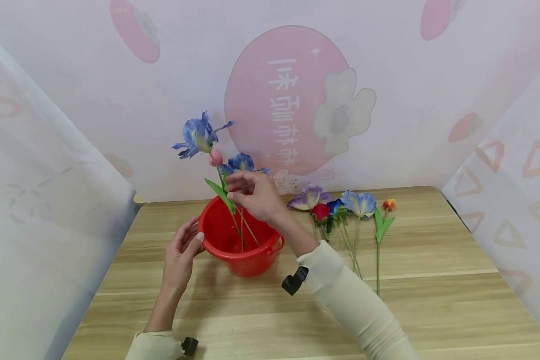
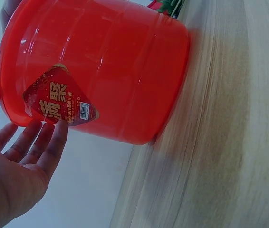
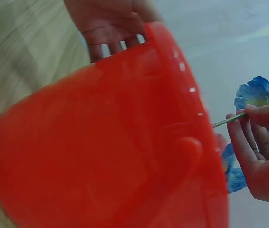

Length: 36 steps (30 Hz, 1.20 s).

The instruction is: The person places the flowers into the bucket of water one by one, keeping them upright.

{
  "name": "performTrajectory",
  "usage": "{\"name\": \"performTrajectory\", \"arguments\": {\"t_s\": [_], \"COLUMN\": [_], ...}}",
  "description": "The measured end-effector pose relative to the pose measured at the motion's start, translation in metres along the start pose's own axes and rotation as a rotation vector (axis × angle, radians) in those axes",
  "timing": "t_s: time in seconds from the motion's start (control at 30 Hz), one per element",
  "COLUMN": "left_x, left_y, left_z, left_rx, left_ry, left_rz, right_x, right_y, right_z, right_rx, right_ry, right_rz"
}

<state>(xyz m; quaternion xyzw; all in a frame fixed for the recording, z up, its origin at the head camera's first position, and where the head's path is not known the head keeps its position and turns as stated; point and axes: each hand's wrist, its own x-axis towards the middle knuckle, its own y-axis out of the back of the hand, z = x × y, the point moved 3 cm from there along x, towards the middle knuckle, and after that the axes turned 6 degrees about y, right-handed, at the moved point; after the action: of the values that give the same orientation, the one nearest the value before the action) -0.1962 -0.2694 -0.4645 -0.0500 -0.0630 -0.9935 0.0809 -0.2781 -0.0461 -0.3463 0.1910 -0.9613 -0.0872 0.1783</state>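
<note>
A red plastic bucket stands upright on the table, with a diamond-shaped label on its side. My left hand holds the bucket at its left rim, the thumb at the edge and the fingers along the outer wall. Above the opening, my right hand pinches a thin flower stem between thumb and fingers. A blue iris shows just behind that hand. Another blue iris and a pink tulip with green leaves rise from the bucket on the left.
Right of the bucket lie several artificial flowers: a purple iris, a red rose, a pale blue iris and an orange tulip. Behind the wooden table hangs a printed white backdrop.
</note>
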Motion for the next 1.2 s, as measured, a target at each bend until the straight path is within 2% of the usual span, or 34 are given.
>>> {"name": "performTrajectory", "arguments": {"t_s": [0.37,0.73,1.07,1.2], "left_x": [0.0,0.0,0.0,0.0], "left_y": [0.001,0.0,0.0,0.0], "left_z": [-0.001,-0.001,0.001,0.0], "left_rx": [-0.011,-0.016,-0.031,-0.024], "left_ry": [-0.004,0.004,0.001,0.003], "left_rz": [-0.01,-0.006,-0.01,-0.008], "right_x": [-0.001,0.002,0.007,0.007], "right_y": [-0.013,-0.025,-0.028,-0.027], "right_z": [0.021,0.04,0.049,0.052], "right_rx": [-0.049,0.051,0.137,0.129], "right_ry": [-0.051,-0.205,-0.332,-0.352], "right_rz": [-0.085,-0.151,-0.171,-0.167]}}
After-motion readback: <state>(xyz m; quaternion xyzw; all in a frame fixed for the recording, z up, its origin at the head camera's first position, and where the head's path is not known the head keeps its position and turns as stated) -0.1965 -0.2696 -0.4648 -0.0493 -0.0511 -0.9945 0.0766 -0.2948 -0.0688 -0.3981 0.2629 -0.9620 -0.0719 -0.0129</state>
